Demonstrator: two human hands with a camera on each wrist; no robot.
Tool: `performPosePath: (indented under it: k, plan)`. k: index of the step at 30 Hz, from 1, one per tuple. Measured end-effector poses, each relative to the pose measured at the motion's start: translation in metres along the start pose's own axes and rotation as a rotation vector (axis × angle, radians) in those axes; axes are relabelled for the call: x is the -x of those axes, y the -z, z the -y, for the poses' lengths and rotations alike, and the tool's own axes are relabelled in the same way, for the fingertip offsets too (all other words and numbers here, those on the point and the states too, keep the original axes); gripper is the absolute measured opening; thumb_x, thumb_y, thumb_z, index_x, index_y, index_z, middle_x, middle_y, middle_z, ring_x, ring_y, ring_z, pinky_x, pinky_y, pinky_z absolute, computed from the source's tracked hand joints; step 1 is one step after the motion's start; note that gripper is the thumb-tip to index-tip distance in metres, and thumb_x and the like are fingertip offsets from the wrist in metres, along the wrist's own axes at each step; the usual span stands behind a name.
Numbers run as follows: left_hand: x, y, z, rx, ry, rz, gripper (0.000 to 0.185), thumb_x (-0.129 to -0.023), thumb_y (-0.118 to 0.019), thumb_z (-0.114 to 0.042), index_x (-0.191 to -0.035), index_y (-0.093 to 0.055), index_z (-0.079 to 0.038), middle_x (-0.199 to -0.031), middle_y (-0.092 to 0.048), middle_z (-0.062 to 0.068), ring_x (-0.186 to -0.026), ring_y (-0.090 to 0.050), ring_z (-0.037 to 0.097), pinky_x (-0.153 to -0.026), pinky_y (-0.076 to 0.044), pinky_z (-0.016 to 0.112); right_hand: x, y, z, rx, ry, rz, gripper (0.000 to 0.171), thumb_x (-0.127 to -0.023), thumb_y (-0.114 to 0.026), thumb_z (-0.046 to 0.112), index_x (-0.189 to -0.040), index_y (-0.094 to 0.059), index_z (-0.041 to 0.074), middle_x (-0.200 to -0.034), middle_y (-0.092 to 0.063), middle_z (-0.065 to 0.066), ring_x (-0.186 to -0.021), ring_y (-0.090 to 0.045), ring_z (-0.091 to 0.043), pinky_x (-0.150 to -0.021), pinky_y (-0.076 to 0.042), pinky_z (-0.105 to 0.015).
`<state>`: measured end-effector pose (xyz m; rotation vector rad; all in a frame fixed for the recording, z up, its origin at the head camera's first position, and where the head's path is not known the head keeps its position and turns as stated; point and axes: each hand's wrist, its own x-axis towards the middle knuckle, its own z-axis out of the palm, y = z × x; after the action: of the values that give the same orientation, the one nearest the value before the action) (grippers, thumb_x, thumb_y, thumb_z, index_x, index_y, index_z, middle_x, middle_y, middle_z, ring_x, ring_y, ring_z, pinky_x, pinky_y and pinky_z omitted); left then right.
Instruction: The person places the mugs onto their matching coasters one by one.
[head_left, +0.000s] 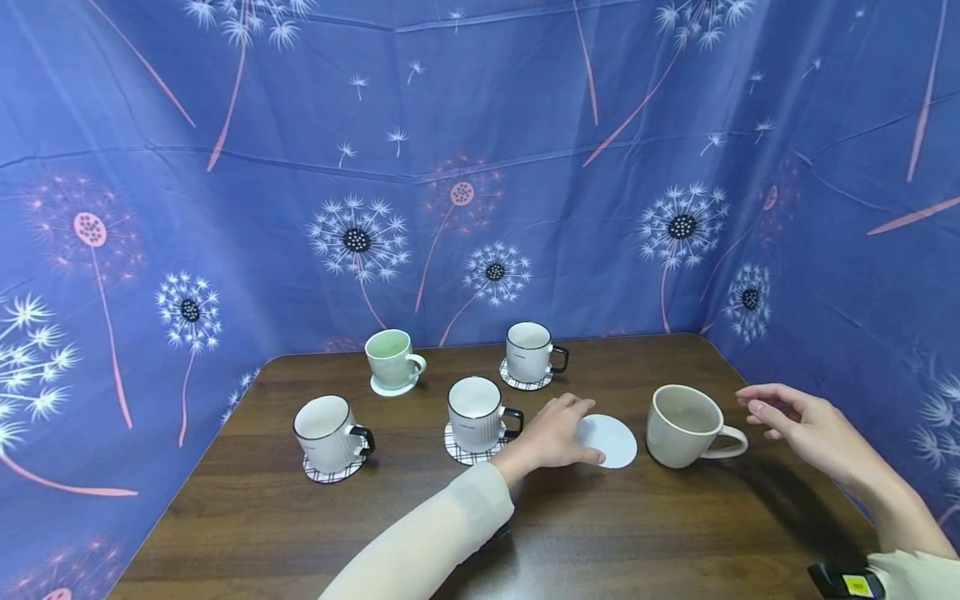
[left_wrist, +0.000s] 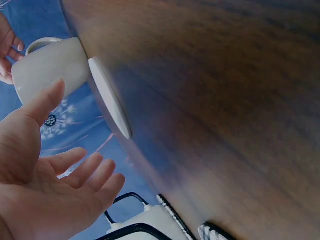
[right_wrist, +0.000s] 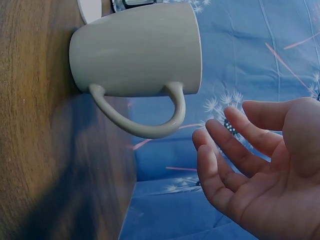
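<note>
Your left hand (head_left: pixel 553 433) is lying low over the table with its fingers (left_wrist: pixel 92 172) relaxed and nearly straight, gripping nothing; in the head view the fingertips are reaching the near-left edge of the white round coaster (head_left: pixel 607 440), though the left wrist view is showing a gap between palm and coaster, so you cannot tell whether they are actually touching it. Your right hand (head_left: pixel 798 423) is hovering open just to the right of the beige mug (head_left: pixel 686 425), fingers (right_wrist: pixel 225 150) loosely spread and gently curved, close to the mug's handle (right_wrist: pixel 145 122) but apart from it. The beige mug is standing upright on the bare wooden table (head_left: pixel 600 533), just beside the white coaster and not on it, with its handle pointing toward your right hand. Further out, to the left of your left hand, a white ribbed mug with a black handle (head_left: pixel 477 412) is sitting on a checked coaster, another like it (head_left: pixel 327 432) is sitting at the left, a third (head_left: pixel 531 352) is sitting behind, and a pale green mug (head_left: pixel 391 358) is resting on a white coaster at the back.
</note>
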<state>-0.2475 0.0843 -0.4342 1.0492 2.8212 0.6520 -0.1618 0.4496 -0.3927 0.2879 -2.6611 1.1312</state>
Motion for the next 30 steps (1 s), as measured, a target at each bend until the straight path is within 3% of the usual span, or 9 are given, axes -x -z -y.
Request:
performPosePath:
  k: [18, 30]
  plan:
    - [-0.008, -0.014, 0.007, -0.07, 0.058, 0.041, 0.081, -0.081, -0.092, -0.047, -0.146, -0.061, -0.01, -0.138, -0.061, 0.003, -0.121, -0.056, 0.017, -0.1, -0.048, 0.026, 0.001, -0.01, -0.01, 0.015, -0.073, 0.032, 0.031, -0.112, -0.056, 0.021, -0.131, -0.063, -0.003, -0.108, -0.063, 0.037, -0.09, -0.07, 0.002, -0.07, -0.058, -0.025]
    - [-0.008, -0.017, 0.005, -0.147, 0.066, 0.047, 0.081, -0.081, -0.091, -0.05, -0.146, -0.064, -0.011, -0.136, -0.062, 0.001, -0.12, -0.055, 0.016, -0.098, -0.049, 0.026, 0.003, -0.011, -0.016, 0.035, -0.059, 0.03, 0.027, -0.111, -0.056, 0.018, -0.128, -0.065, -0.002, -0.101, -0.067, 0.031, -0.086, -0.07, 0.002, -0.067, -0.057, -0.025]
